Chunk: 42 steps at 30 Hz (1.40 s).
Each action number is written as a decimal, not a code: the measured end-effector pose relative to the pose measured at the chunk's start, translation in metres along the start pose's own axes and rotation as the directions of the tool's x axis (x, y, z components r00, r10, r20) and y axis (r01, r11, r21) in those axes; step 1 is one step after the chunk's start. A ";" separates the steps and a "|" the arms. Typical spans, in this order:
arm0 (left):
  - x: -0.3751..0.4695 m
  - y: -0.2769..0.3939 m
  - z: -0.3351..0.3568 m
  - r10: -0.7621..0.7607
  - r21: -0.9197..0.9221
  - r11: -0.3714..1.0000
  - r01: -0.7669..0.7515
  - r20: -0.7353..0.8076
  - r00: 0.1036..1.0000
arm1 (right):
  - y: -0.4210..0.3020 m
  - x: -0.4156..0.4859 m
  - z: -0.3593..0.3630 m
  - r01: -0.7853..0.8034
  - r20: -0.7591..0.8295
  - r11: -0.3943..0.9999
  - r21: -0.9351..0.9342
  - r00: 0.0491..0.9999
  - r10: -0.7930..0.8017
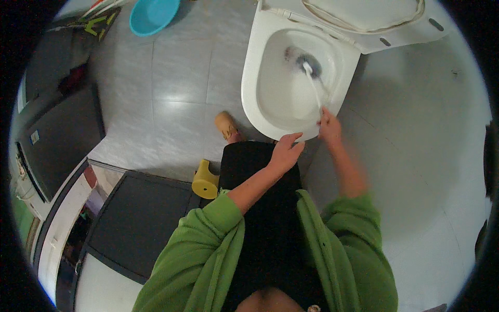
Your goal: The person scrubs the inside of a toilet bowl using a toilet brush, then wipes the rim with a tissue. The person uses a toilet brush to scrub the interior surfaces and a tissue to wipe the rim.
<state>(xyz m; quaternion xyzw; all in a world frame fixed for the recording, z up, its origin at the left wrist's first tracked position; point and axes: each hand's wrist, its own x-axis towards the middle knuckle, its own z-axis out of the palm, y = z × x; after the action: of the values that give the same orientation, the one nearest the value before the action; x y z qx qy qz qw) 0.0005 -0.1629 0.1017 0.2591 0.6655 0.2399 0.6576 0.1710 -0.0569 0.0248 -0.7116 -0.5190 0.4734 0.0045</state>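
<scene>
A white toilet brush (313,84) reaches into the toilet bowl (280,97), its head down by the dark drain opening. My right hand (330,126) grips the handle's near end above the front right of the rim. Beside it, my left hand (287,153) hangs at the front edge of the rim, fingers apart and holding nothing; whether its fingertips touch the rim I cannot tell. The toilet lid and seat (366,15) are raised at the back. Dark marks show on the bowl wall near the drain.
On the grey tiled floor (179,78) a blue basin (154,16) stands at the far left. A yellow plastic stool (205,181) is close by my left side. The wall (413,117) rises at right; a dark door panel (66,144) stands at left.
</scene>
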 end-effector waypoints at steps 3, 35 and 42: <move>-0.008 0.002 -0.004 -0.033 -0.047 0.998 0.032 -0.024 0.999 | 0.025 -0.082 0.011 -0.011 0.168 0.996 -0.084 0.985 0.025; -0.003 -0.010 -0.050 -0.122 -0.157 0.985 0.076 -0.307 0.944 | -0.041 -0.098 0.084 -0.222 0.402 0.896 0.386 0.914 0.053; -0.005 -0.007 -0.034 -0.137 -0.134 0.986 0.103 -0.276 0.951 | -0.002 -0.023 0.067 0.208 0.077 0.978 -0.031 0.976 -0.205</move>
<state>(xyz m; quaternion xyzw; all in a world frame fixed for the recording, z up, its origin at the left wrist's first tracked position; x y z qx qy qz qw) -0.0338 -0.1711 0.1012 0.1414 0.7523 0.2731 0.5826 0.1239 -0.1057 0.0035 -0.6359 -0.5991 0.4861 0.0205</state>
